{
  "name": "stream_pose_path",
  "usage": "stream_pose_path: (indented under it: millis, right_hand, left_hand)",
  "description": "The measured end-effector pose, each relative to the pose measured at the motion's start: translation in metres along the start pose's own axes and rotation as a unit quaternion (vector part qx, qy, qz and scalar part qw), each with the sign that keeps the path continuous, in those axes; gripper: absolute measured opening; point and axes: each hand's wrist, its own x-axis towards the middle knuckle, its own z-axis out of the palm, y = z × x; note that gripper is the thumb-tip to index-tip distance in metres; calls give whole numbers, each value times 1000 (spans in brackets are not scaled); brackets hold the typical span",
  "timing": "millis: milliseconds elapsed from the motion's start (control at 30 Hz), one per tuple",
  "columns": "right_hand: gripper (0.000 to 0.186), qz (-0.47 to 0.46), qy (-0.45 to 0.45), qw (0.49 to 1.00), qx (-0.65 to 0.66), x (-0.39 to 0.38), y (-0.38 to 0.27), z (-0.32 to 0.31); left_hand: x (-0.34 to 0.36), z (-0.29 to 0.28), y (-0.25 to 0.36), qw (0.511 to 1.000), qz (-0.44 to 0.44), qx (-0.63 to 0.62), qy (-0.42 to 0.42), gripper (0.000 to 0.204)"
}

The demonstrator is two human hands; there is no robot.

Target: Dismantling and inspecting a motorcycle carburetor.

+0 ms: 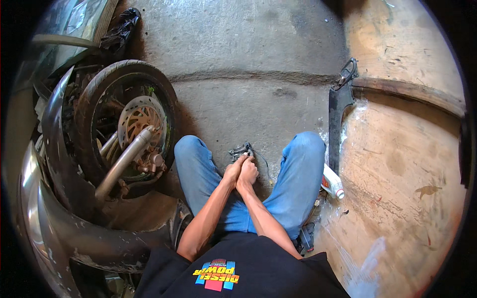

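Note:
Between my bent knees, my left hand (232, 172) and my right hand (248, 173) are close together, fingers closed, their sides touching. Just beyond their fingertips is a small dark-and-silver metal part (239, 150) that looks like a carburetor. A thin black hose (265, 161) curves from it down to the right. Both hands appear to grip the near side of this part, though the fingers hide where they meet it. Whether the part rests on the floor or is held just above it, I cannot tell.
At left stands a motorcycle front wheel (166, 84) with a brake disc (141, 116), a fork leg (124, 161) and dark body panels (59, 144). To the right, a white bottle (334, 183) lies by my knee, near a long dark bracket (336, 119) and a wooden board (397, 149). Concrete floor (238, 44) stretches ahead.

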Motion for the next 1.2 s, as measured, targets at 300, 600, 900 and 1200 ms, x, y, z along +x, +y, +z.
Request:
stream_pose_path:
  millis: [300, 600, 900, 1200]
  right_hand:
    - [52, 12, -110, 981, 160, -24, 9, -40]
    - [20, -118, -311, 789, 517, 20, 95, -87]
    - [32, -148, -501, 608, 598, -49, 125, -265]
    - [28, -108, -596, 484, 632, -63, 149, -266]
  left_hand:
    - [-47, -12, -5, 990, 79, 38, 110, 71]
    - [-149, 41, 30, 902, 402, -3, 158, 59]
    - [-233, 73, 64, 829, 532, 145, 90, 53]
    - [-232, 98, 33, 930, 321, -58, -169, 51]
